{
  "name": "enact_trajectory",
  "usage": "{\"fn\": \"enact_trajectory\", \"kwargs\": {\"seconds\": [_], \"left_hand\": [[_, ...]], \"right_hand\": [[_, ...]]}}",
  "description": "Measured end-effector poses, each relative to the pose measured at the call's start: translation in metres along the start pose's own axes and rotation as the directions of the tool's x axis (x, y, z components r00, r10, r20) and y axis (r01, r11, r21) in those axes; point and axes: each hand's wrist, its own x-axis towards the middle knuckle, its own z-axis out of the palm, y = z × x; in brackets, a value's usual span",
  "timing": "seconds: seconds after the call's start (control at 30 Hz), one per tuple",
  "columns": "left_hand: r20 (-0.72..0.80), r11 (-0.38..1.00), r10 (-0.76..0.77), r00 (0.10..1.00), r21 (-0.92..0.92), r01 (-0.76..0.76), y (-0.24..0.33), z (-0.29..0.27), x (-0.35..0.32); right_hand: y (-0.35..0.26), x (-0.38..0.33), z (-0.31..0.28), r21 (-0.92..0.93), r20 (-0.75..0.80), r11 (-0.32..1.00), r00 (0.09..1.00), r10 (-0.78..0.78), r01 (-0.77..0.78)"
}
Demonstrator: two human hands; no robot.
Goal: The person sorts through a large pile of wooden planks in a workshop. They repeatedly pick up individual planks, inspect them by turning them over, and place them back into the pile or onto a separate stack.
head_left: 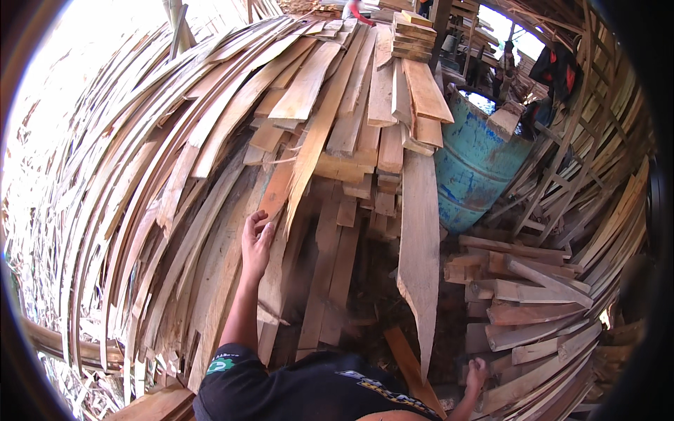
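Note:
My left hand (258, 243) is raised at the middle left, next to the lower end of a reddish-brown board (279, 188). Its fingers are loosely curled and a little apart, with nothing seen in them. Low on the right, my right hand (477, 374) hangs beside a stack of short planks (533, 337), its fingers curled in. No object shows in that hand. Between my hands, a long grey-brown plank (419, 259) slopes down from the pile, its lower end narrowing to a point. A pale yellowish slab (319, 140) with a ragged edge juts out near my left hand.
Long bark-edged slabs (140, 189) lean in a dense row along the left. A worn blue drum (477, 165) stands at the right behind the short planks. Several small boards (413, 38) are stacked on the far pile. A person's red sleeve (359, 14) shows far back.

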Motion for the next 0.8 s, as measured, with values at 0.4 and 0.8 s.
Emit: {"fn": "enact_trajectory", "kwargs": {"seconds": [0.4,0.8], "left_hand": [[0.474,0.638,-0.313,0.823,-0.537,0.552,-0.019,0.034,0.06],[0.67,0.22,-0.052,0.741,-0.716,0.663,-0.033,0.067,0.085]], "right_hand": [[-0.209,0.031,0.093,0.33,0.453,0.94,0.86,-0.235,0.083],[-0.258,0.008,0.113,-0.068,0.312,0.919,0.883,-0.351,0.389]]}}
